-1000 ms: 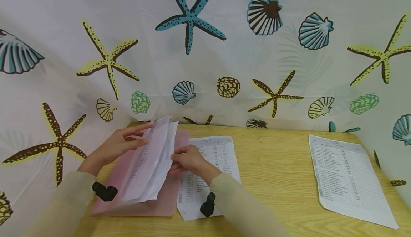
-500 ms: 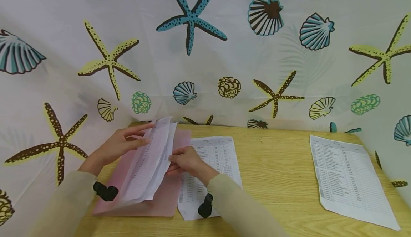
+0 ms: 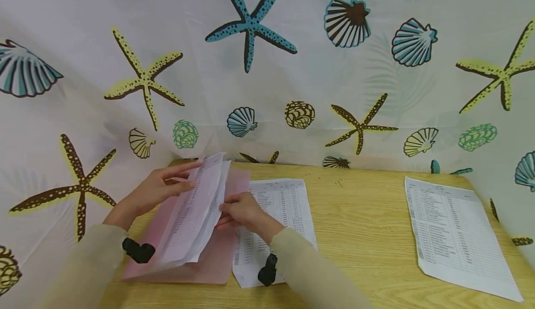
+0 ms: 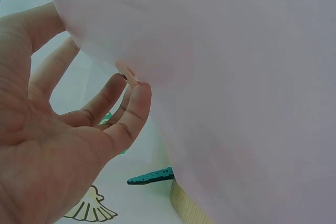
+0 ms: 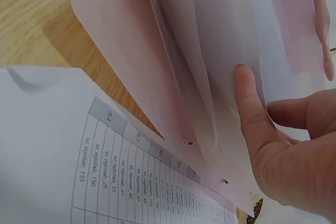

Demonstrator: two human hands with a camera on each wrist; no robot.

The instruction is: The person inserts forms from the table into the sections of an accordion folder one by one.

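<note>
Much of the pink folder [image 3: 217,258] is hidden under the sheaf of printed sheets [image 3: 192,213] raised above it, and the left wrist view is almost filled by a blurred pale pink surface [image 4: 247,87], so little detail shows there. The folder is a thin, translucent pink plastic cover lying at about 9 o'clock on the wooden worktop [image 3: 359,216], near its left edge. The sheets stand tilted, fanned apart at their right edge, white with fine rows of print too small to read from the head camera.

The left hand [image 3: 156,190] holds the sheets from the left, fingers fairly straight along the top page and thumb behind. The right hand [image 3: 242,211] presses its thumb [image 5: 249,108] against the fanned page edges, its other fingers curled beneath.

Just right of the folder lies a printed table sheet [image 3: 280,216]; in the right wrist view its rows carry short entries with numbers such as 155 and 156, the words being unclear. Another printed sheet [image 3: 455,234] lies well apart at 3 o'clock, partly over the worktop's edge. A curtain printed with starfish and shells [image 3: 251,25] closes off the back.
</note>
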